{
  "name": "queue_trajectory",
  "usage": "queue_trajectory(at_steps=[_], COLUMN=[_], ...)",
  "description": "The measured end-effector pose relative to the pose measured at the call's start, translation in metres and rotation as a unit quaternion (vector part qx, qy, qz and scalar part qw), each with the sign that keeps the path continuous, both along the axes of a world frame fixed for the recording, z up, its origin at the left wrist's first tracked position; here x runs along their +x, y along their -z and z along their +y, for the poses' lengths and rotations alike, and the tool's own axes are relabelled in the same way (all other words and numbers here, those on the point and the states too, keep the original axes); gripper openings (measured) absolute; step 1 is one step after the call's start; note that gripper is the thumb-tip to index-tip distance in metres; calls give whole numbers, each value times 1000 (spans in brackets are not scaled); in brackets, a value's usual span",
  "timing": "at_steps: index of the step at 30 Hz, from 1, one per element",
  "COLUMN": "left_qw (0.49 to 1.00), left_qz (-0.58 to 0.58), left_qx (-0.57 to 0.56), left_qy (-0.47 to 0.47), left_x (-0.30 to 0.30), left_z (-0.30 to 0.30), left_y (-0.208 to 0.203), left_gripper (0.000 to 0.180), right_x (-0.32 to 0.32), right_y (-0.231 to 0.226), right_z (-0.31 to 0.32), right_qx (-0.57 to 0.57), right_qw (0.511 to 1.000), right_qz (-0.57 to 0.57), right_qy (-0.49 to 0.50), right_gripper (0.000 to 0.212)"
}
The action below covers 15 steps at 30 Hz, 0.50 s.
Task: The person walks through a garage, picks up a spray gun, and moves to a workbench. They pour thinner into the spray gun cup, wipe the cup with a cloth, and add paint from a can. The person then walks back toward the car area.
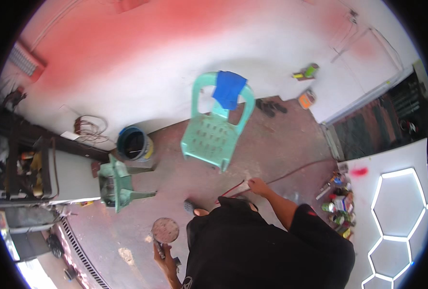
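My left hand (166, 264), low in the picture, is closed round the handle of what looks like a spray gun (165, 230). Its round top is coated in dull pinkish brown. In front of my body, my right hand (257, 187) grips a thin red hose (300, 169). From this hand the hose runs right across the floor, and a short stretch slants down left toward my legs. My black clothing hides where it goes from there. Ahead stands a pale green plastic chair (210, 139) with a blue cloth (230, 90) draped over its backrest.
To the left, a green plastic stool (120, 184) lies tipped over beside a bucket (136, 144). Several cans and bottles (341, 204) line the right wall. Near the far wall are dark slippers (270, 107) and an orange container (306, 99). Red overspray marks the wall (141, 43).
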<state>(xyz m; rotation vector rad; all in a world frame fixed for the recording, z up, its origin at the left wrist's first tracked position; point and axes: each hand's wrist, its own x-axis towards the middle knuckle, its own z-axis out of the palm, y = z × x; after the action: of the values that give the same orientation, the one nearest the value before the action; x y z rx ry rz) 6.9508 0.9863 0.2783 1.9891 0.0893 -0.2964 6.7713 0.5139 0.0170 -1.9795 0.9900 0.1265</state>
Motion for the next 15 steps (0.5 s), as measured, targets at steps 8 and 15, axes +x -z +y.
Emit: queue_trajectory(at_steps=[8,15], left_qw=[987,996], left_qz=[-60,-29], left_qx=[94,39], left_qy=[118,-80], left_x=[119,61], left_z=[8,37], left_y=[-30,-16], left_gripper=[53,51], right_x=[-44,-21], right_y=[0,-3], right_z=[88,8], right_qx=[242,95], right_qw=[958,926], right_qz=[81,275], right_qy=[128,-241], right_gripper=[34,29])
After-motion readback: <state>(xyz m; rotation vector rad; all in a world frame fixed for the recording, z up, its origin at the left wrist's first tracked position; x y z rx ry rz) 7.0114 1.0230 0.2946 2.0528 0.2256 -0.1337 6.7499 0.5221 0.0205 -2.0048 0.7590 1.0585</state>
